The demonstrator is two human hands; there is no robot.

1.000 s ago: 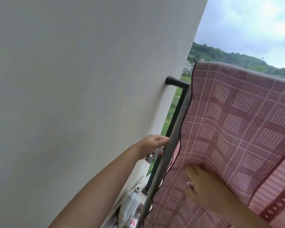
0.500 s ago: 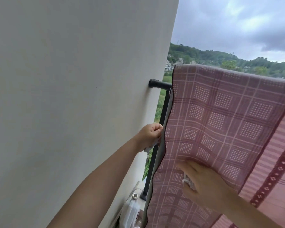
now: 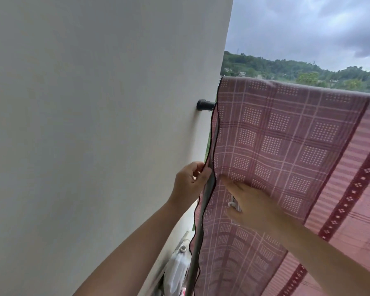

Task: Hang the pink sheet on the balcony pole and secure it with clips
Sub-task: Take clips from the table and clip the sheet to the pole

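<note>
White wall (image 3: 94, 124) beside pink sheet (image 3: 286, 150)

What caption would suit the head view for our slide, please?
Left hand pinches the pink sheet edge at the pole; right hand presses the fabric.

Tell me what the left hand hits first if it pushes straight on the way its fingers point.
Likely the dark-hemmed edge of the pink checked sheet, which the left hand already touches, then the grey metal pole just behind; depth is unclear.
</note>
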